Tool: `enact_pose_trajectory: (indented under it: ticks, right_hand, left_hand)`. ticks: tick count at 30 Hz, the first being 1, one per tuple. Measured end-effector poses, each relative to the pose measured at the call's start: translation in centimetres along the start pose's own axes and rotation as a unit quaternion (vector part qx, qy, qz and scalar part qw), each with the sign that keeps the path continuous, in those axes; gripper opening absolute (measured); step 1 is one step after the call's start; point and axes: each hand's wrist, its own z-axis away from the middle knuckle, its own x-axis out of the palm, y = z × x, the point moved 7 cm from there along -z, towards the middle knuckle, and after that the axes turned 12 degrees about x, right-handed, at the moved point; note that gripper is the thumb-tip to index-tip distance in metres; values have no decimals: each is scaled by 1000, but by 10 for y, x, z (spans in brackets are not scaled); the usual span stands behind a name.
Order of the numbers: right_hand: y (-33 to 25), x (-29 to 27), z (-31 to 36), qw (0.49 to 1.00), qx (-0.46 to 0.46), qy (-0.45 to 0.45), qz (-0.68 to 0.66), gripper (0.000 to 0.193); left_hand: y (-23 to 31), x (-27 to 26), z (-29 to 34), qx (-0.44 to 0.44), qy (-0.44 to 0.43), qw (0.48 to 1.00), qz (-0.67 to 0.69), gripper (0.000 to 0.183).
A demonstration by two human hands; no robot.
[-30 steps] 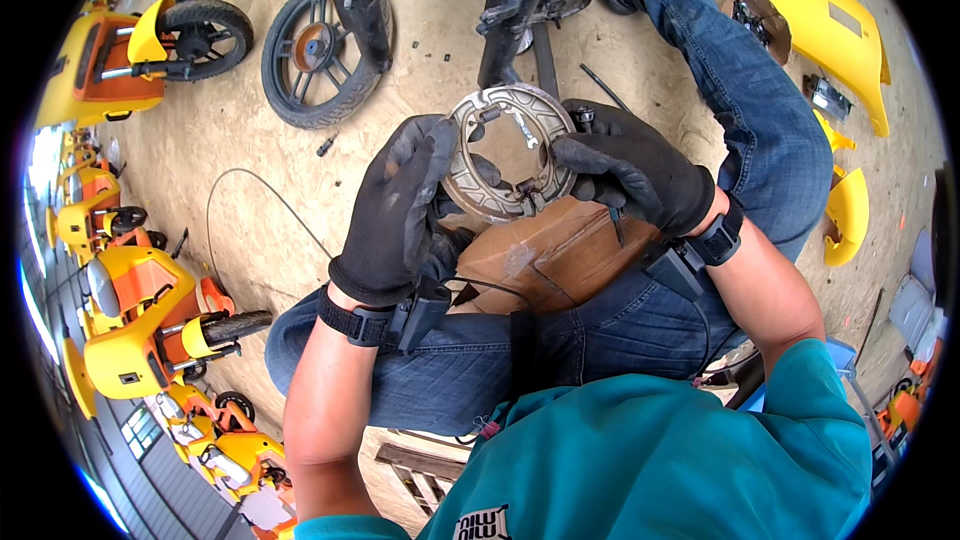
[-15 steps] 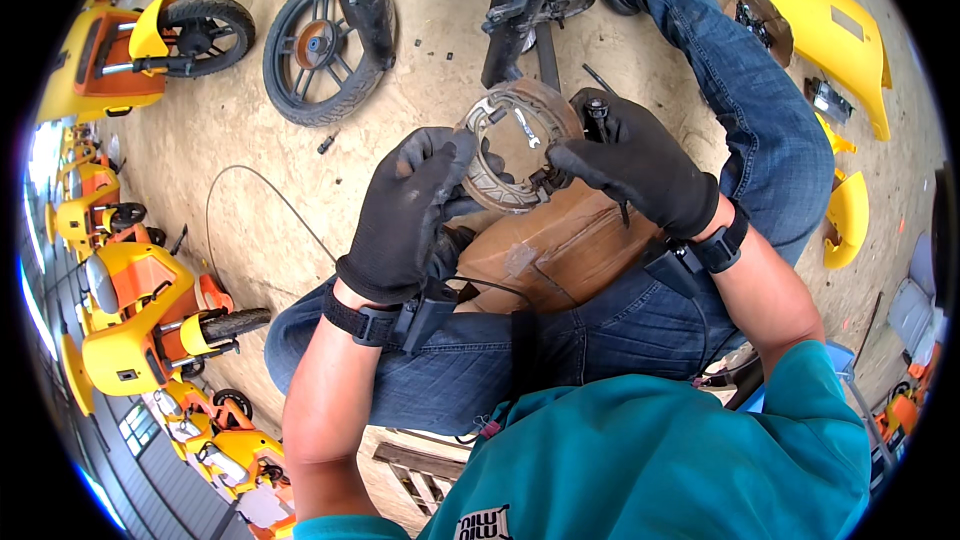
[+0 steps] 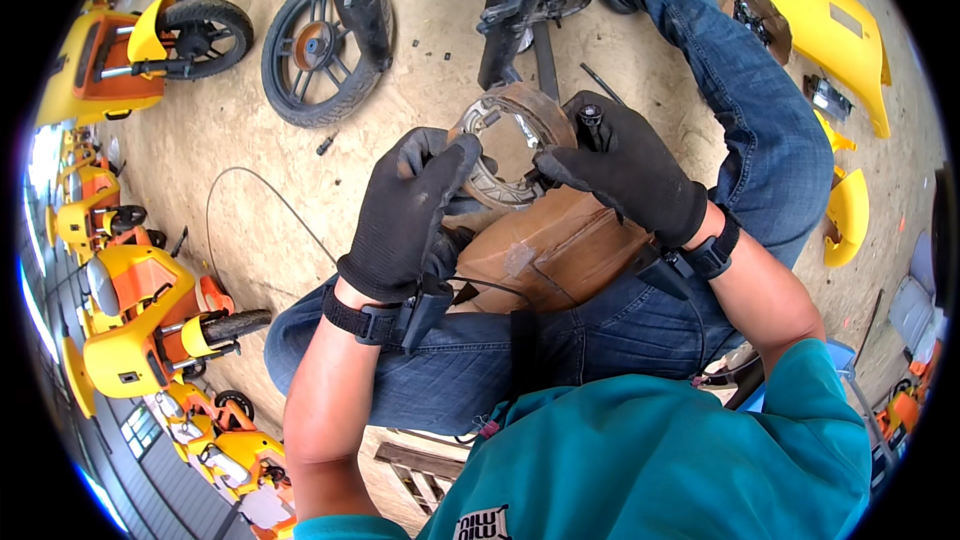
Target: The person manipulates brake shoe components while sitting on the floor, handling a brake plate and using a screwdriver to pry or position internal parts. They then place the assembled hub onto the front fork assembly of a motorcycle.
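Note:
A ring-shaped pair of brake shoes (image 3: pixel 482 183), worn brown along its outer rim, is held up between my two gloved hands. My left hand (image 3: pixel 405 215) pinches its left side between thumb and fingers. At the right side, my right hand (image 3: pixel 640 165) has its thumb pressed against the joint where the shoes meet. A dark, slim item with a round end (image 3: pixel 592 115) also sticks up from my right hand; its kind is unclear. Through the ring's opening shows part of a silver wrench (image 3: pixel 529 130). Below lies a brown cardboard box (image 3: pixel 560 245), between my legs.
Ahead on the floor lies a black spoked wheel (image 3: pixel 300 55), near dark fork legs (image 3: pixel 510 15). A thin cable (image 3: pixel 255 178) curves at the left. Yellow panels (image 3: pixel 815 35) and a box of small parts (image 3: pixel 760 25) lie to the right. Several yellow scooters (image 3: pixel 130 315) line the left.
The brake shoes have shifted slightly left and tilted, covering more of the wrench behind. My right hand has moved a little left with them. My left hand stays almost in place.

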Motion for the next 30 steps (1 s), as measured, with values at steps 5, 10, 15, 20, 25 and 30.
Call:
enact_pose_trajectory:
  ticks: [5,10,15,20,25,30]
  right_hand:
    - [-1,0,2,1000,9,-4,-3,37]
    - [1,2,0,1000,13,-8,6,40]
    - [-1,4,1,1000,-2,10,20,39]
    - [8,7,-1,1000,-1,-7,-7,38]
    - [14,14,0,997,50,-57,-24,38]
    - [17,12,-1,999,6,-48,10,41]
  left_hand:
    - [-3,-6,1,81,-74,989,-97,33]
    - [7,-10,9,251,-132,914,-289,64]
    - [-2,-14,2,102,-82,979,-156,44]
    - [-10,-5,3,-69,6,997,28,27]
    - [-15,-8,0,-25,-37,998,-40,28]
    - [-10,-2,-1,-20,-77,994,-77,32]
